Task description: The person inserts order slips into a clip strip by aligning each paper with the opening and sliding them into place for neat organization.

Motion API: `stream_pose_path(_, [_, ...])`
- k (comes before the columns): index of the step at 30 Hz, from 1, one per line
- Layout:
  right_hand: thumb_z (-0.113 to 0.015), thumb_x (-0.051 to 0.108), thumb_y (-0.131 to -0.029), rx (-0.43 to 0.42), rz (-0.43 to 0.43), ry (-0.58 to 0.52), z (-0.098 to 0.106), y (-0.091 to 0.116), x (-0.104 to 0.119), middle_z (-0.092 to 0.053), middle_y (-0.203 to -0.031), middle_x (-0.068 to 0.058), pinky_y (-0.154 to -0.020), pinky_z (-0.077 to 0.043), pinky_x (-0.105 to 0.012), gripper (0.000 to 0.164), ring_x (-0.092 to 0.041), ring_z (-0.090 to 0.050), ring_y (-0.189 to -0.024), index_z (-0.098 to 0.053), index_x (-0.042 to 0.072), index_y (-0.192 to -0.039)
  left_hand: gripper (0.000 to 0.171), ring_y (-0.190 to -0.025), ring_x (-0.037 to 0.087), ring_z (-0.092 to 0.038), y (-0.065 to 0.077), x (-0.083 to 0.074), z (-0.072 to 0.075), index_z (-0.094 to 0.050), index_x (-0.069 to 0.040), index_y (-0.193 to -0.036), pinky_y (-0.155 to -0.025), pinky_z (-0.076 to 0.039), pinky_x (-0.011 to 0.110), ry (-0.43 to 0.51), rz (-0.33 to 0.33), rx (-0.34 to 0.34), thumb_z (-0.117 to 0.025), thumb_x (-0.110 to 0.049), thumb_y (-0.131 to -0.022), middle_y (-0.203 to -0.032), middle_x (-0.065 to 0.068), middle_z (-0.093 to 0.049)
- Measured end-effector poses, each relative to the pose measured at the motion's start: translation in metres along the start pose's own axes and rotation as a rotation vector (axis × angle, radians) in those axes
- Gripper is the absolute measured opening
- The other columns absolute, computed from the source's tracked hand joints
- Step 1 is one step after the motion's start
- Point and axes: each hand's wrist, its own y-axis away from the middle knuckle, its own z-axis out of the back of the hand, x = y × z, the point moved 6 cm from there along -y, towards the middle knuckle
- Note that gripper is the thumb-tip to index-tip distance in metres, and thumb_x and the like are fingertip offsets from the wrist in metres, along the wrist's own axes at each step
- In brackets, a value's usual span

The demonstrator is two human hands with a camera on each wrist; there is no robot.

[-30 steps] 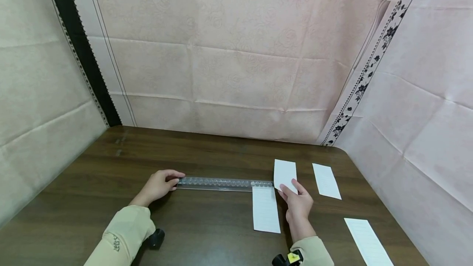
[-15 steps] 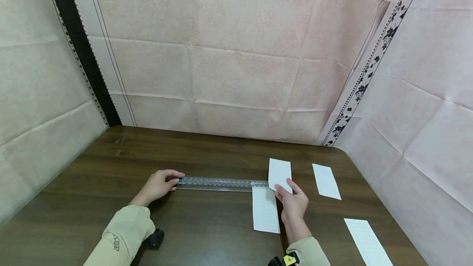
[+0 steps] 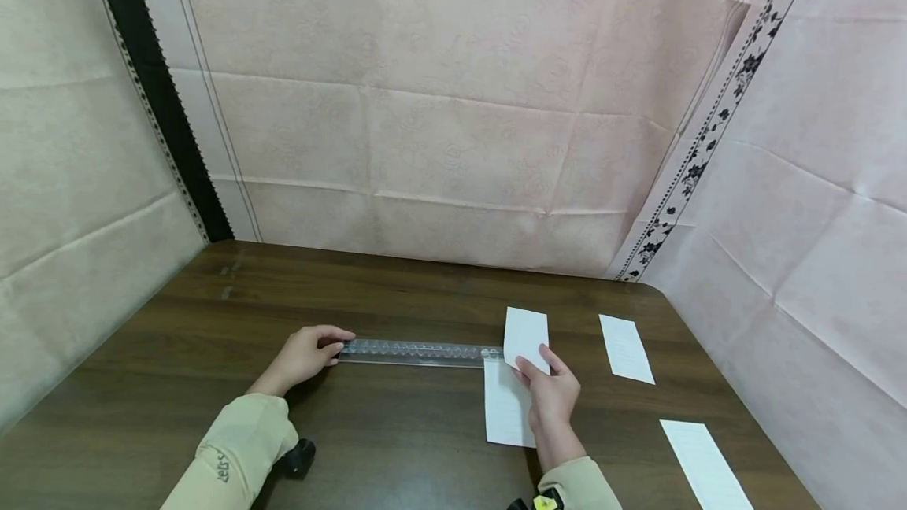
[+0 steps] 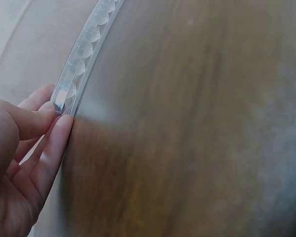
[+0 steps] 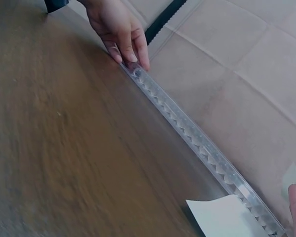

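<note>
The left hand (image 3: pixel 303 357) pinches a long, clear plastic strip (image 3: pixel 418 352). The right hand (image 3: pixel 553 397) grips a white rectangular paper (image 3: pixel 526 334).

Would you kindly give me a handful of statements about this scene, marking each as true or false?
1. The left hand holds one end of a clear ruler. True.
2. The table has a white top. False: its top is brown.
3. The right hand holds a white paper slip. True.
4. The two hands touch each other. False: they are apart.
5. A farther slip and a nearer slip lie right of the right hand. True.
</note>
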Motion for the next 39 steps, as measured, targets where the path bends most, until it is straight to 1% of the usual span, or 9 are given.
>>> stream_pose_path(6, [-0.068, -0.014, -0.076, 0.007, 0.002, -0.016, -0.004, 0.005, -0.002, -0.031, -0.139, -0.029, -0.065, -0.055, -0.028, 0.056, -0.016, -0.062, -0.075, -0.048, -0.012, -0.128, 0.023, -0.087, 0.019, -0.062, 0.000, 0.001, -0.001, -0.067, -0.003, -0.110, -0.067, -0.054, 0.027, 0.007, 0.006, 0.005, -0.055, 0.002, -0.091, -0.112, 0.017, -0.061])
stream_pose_path(7, [-0.068, -0.014, -0.076, 0.007, 0.003, -0.018, -0.005, 0.006, -0.002, -0.031, -0.139, -0.029, -0.065, -0.055, -0.028, 0.055, -0.016, -0.062, -0.075, -0.048, -0.012, -0.127, 0.023, -0.086, 0.019, -0.062, 0.000, 0.002, -0.002, -0.067, -0.004, -0.110, -0.067, -0.054, 0.026, 0.013, 0.015, 0.002, -0.055, 0.002, -0.091, -0.112, 0.016, -0.061])
stream_pose_path(8, [-0.068, -0.014, -0.075, 0.007, 0.005, -0.021, -0.005, 0.007, -0.002, -0.031, -0.139, -0.029, -0.065, -0.055, -0.029, 0.055, -0.016, -0.062, -0.074, -0.049, -0.012, -0.127, 0.023, -0.086, 0.019, -0.062, 0.000, 0.001, -0.002, -0.067, -0.003, -0.110, -0.067, -0.054, 0.027, 0.010, 0.007, 0.006, -0.055, 0.002, -0.091, -0.111, 0.017, -0.061])
stream_pose_path(14, [-0.068, -0.014, -0.075, 0.012, 0.012, -0.034, -0.007, 0.009, 0.000, -0.030, -0.139, -0.030, -0.064, -0.055, -0.028, 0.056, -0.016, -0.064, -0.072, -0.048, -0.012, -0.127, 0.023, -0.084, 0.018, -0.062, 0.000, 0.001, -0.003, -0.068, -0.004, -0.109, -0.066, -0.054, 0.027, 0.005, 0.013, 0.000, -0.056, 0.002, -0.091, -0.111, 0.016, -0.061])
stream_pose_path(15, [-0.068, -0.014, -0.076, 0.012, 0.011, -0.035, -0.008, 0.009, 0.000, -0.030, -0.139, -0.030, -0.065, -0.055, -0.029, 0.056, -0.016, -0.064, -0.072, -0.048, -0.012, -0.127, 0.023, -0.084, 0.017, -0.062, 0.000, 0.002, -0.003, -0.068, -0.005, -0.109, -0.066, -0.054, 0.026, 0.007, 0.020, -0.005, -0.056, 0.002, -0.091, -0.111, 0.015, -0.061])
stream_pose_path(20, [-0.068, -0.013, -0.076, -0.007, 0.007, -0.030, -0.009, 0.013, -0.001, -0.031, -0.138, -0.028, -0.065, -0.055, -0.029, 0.053, -0.018, -0.063, -0.074, -0.050, -0.010, -0.126, 0.023, -0.083, 0.017, -0.062, 0.000, 0.001, -0.002, -0.067, -0.004, -0.110, -0.066, -0.054, 0.027, -0.004, 0.005, -0.005, -0.056, 0.002, -0.091, -0.110, 0.016, -0.061])
stream_pose_path(25, [-0.066, -0.016, -0.076, -0.021, 0.026, -0.072, -0.012, 0.018, -0.002, -0.031, -0.137, -0.029, -0.065, -0.055, -0.029, 0.053, -0.017, -0.063, -0.073, -0.050, -0.011, -0.126, 0.023, -0.083, 0.017, -0.061, 0.000, 0.001, -0.002, -0.067, -0.004, -0.109, -0.066, -0.054, 0.027, -0.006, 0.003, -0.007, -0.056, 0.002, -0.091, -0.110, 0.015, -0.061])
stream_pose_path(30, [-0.066, -0.017, -0.075, -0.016, 0.030, -0.096, -0.018, 0.023, -0.004, -0.033, -0.134, -0.030, -0.065, -0.055, -0.030, 0.055, -0.016, -0.062, -0.073, -0.049, -0.012, -0.127, 0.022, -0.083, 0.017, -0.062, 0.001, 0.001, -0.001, -0.068, -0.004, -0.109, -0.066, -0.054, 0.027, -0.005, 0.011, -0.011, -0.056, 0.002, -0.091, -0.110, 0.015, -0.062])
stream_pose_path(39, [-0.067, -0.016, -0.075, -0.014, 0.017, -0.100, -0.026, 0.026, -0.005, -0.035, -0.132, -0.028, -0.066, -0.055, -0.030, 0.053, -0.019, -0.063, -0.075, -0.051, -0.010, -0.126, 0.022, -0.083, 0.018, -0.062, 0.002, -0.001, 0.000, -0.067, -0.003, -0.110, -0.066, -0.054, 0.027, -0.007, 0.004, -0.008, -0.056, 0.001, -0.091, -0.110, 0.016, -0.062])
